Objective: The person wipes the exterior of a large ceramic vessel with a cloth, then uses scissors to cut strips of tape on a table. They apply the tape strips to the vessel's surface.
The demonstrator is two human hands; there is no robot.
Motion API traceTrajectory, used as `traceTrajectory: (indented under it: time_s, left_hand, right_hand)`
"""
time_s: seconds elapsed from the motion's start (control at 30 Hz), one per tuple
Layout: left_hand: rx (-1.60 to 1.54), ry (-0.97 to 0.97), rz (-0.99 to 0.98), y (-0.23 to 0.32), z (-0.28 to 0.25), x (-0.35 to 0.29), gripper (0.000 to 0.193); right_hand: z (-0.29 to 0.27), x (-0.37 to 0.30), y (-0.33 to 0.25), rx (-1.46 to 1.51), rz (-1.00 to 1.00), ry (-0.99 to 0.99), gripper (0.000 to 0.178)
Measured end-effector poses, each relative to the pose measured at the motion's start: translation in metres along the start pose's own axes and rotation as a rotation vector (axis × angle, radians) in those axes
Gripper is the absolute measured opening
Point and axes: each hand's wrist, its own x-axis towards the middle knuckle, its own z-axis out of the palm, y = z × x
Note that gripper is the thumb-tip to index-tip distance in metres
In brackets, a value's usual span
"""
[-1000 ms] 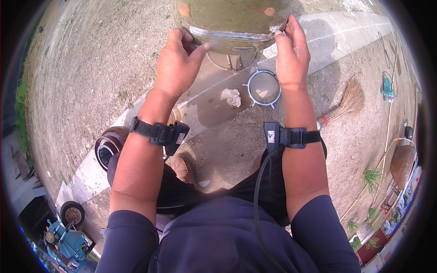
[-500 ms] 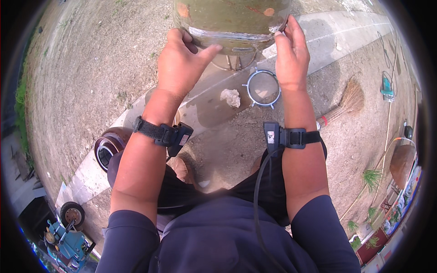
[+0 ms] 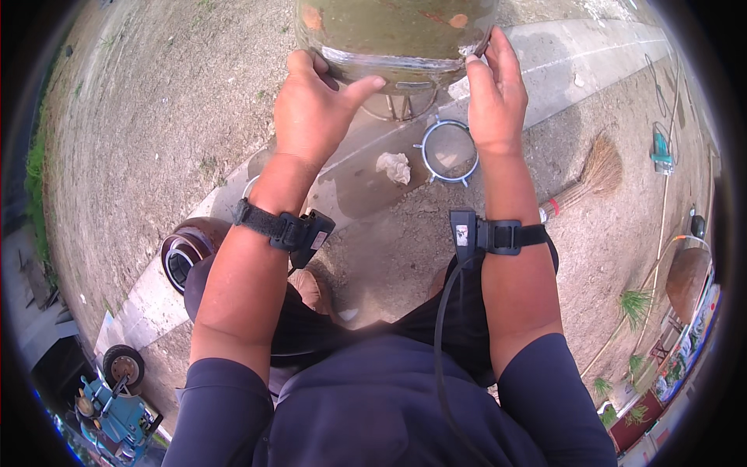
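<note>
A large olive-brown glazed jar [image 3: 397, 35], cut off by the top of the view, rests on a thin metal stand [image 3: 401, 107]. Round its lower part runs a whitish, silvery band [image 3: 389, 61]. My left hand [image 3: 313, 105] grips the jar's left side, fingers curled behind the edge and partly hidden, thumb stretched along beneath the band. Against the opposite side, my right hand [image 3: 496, 97] holds the jar with thumb and fingers at the band's right end. Both wrists carry black straps with small boxes.
A metal ring with short prongs [image 3: 450, 181] lies below the jar, beside a crumpled whitish lump [image 3: 394, 167]. To the right is a straw broom [image 3: 587, 179]; at left, a dark brown jar [image 3: 175, 253]. A blue wheeled machine [image 3: 117, 412] stands lower left. A cable hangs over my front.
My left hand and forearm have shifted slightly right, the thumb sliding a little along the jar. The right hand has moved slightly left. The jar stays put.
</note>
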Motion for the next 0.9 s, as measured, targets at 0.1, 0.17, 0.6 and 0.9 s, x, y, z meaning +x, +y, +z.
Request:
traceTrajectory:
  time_s: [0.1,0.17,0.6,0.9]
  left_hand:
    - [-0.041,-0.009,0.0,-0.003,-0.001,0.002,0.065]
    - [-0.052,-0.014,0.01,-0.006,-0.002,0.002,0.063]
    - [-0.223,-0.085,0.059,-0.025,-0.003,0.008,0.045]
    - [-0.357,-0.113,0.055,-0.025,-0.007,0.007,0.024]
  right_hand:
    - [0.0,0.0,-0.002,-0.001,-0.003,0.004,0.067]
    - [-0.001,0.0,-0.002,0.016,0.007,0.004,0.066]
    - [-0.001,0.001,-0.005,-0.011,0.006,0.001,0.061]
    - [-0.002,0.002,-0.001,0.008,-0.014,0.008,0.06]
